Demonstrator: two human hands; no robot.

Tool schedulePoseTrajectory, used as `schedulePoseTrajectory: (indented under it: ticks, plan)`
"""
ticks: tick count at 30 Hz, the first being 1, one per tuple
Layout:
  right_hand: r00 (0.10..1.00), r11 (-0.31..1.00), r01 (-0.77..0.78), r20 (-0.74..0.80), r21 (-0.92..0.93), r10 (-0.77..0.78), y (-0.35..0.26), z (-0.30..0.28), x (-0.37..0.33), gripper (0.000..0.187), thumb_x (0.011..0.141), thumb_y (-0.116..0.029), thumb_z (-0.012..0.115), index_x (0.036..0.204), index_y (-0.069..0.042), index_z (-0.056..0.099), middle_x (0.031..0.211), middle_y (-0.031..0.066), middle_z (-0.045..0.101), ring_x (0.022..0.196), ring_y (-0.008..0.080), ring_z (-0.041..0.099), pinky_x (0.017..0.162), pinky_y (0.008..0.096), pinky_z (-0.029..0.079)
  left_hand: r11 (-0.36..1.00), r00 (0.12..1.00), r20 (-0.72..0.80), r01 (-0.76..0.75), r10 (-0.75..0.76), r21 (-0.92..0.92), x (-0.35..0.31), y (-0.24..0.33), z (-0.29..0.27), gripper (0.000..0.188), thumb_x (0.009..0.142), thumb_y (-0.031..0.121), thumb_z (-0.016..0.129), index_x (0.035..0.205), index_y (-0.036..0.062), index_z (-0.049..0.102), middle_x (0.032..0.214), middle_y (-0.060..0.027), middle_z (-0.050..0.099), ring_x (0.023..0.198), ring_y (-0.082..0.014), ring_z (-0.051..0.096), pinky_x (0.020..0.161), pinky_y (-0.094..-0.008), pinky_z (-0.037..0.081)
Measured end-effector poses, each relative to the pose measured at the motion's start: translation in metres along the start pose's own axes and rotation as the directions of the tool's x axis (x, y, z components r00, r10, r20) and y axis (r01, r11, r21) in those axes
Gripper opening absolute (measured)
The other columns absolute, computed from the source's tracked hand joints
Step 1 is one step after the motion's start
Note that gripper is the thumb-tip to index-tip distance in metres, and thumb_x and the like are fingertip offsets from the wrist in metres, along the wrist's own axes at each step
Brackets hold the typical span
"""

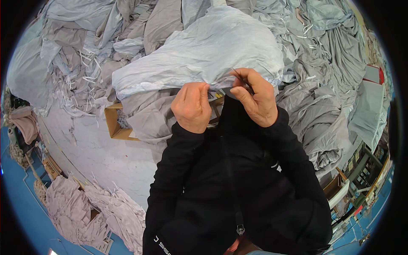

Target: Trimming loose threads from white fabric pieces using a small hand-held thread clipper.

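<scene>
Both hands work close to the chest, forearms in black sleeves coming up from the lower edge. The left hand [192, 106] is curled into a fist, fingers pressed together on the near hem of a pale blue-grey crinkled fabric sheet [204, 51]. The right hand [255, 97] pinches the same hem just beside it, thumb and forefinger closed on the edge; a thin dark sliver shows at its fingertips, too small to tell what it is. The sheet billows up and away from the hands, lying over a heap of grey cloth.

Surface: a whitish work table [97, 148], scuffed, largely buried. An open brown cardboard box [114, 123] sits on it left of the hands, half under grey cloth. Mounded grey and pale blue fabric with loose white strips [85, 68] fills the far side and the right.

Room: blue floor [17, 204] at lower left, with a pile of pinkish-grey cloth [85, 208] beside the table. Shelving and small clutter at lower right, indistinct.
</scene>
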State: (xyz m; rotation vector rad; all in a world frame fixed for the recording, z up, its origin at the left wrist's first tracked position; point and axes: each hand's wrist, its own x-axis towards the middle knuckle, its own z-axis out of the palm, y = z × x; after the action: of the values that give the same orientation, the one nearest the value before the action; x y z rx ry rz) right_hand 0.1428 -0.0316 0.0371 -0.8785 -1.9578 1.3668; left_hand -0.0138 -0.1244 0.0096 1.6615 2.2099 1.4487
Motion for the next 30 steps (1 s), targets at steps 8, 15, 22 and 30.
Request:
schedulePoseTrajectory:
  ticks: [8, 15, 22, 30]
  plan:
    - [0.950, 0.819, 0.311, 0.184, -0.482, -0.252, -0.012, 0.002, -0.001, 0.042, 0.076, -0.010, 0.077, 0.115, -0.003, 0.064, 0.083, 0.0081, 0.062, 0.068, 0.0254, 0.061, 0.058, 0.0340, 0.048, 0.967, 0.975, -0.003, 0.222, -0.224, -0.122, -0.020, 0.000, -0.005, 0.009, 0.089, 0.002, 0.066, 0.082, 0.0012, 0.059, 0.071, -0.0100, 0.060, 0.057, -0.0224, 0.059, 0.052, -0.0298, 0.046]
    - [0.914, 0.728, 0.403, 0.205, -0.555, -0.349, -0.010, 0.009, 0.003, 0.043, 0.071, -0.011, 0.079, 0.111, -0.005, 0.065, 0.081, 0.0054, 0.061, 0.067, 0.0227, 0.061, 0.057, 0.0327, 0.048, 0.984, 0.993, -0.050, 0.100, -0.108, -0.146, -0.022, 0.004, -0.002, 0.010, 0.085, -0.002, 0.066, 0.083, 0.0006, 0.057, 0.072, -0.0122, 0.060, 0.059, -0.0292, 0.060, 0.052, -0.0337, 0.048]
    - [0.900, 0.697, 0.428, 0.204, -0.575, -0.384, -0.004, 0.010, 0.007, 0.039, 0.071, -0.012, 0.078, 0.107, -0.006, 0.067, 0.080, 0.0033, 0.059, 0.067, 0.0209, 0.062, 0.056, 0.0320, 0.049, 0.985, 0.997, -0.039, 0.063, -0.070, -0.160, -0.021, 0.005, 0.000, 0.010, 0.084, -0.004, 0.066, 0.085, 0.0003, 0.057, 0.072, -0.0120, 0.060, 0.060, -0.0293, 0.061, 0.052, -0.0339, 0.049]
    - [0.923, 0.744, 0.376, 0.150, -0.553, -0.354, -0.001, 0.000, 0.012, 0.034, 0.073, -0.009, 0.078, 0.105, -0.005, 0.068, 0.075, 0.0061, 0.059, 0.064, 0.0224, 0.061, 0.055, 0.0327, 0.047, 0.993, 0.990, -0.076, 0.117, -0.115, 0.031, -0.023, -0.001, -0.028, 0.006, 0.086, -0.001, 0.065, 0.086, -0.0002, 0.059, 0.074, -0.0112, 0.061, 0.065, -0.0277, 0.063, 0.056, -0.0334, 0.049]
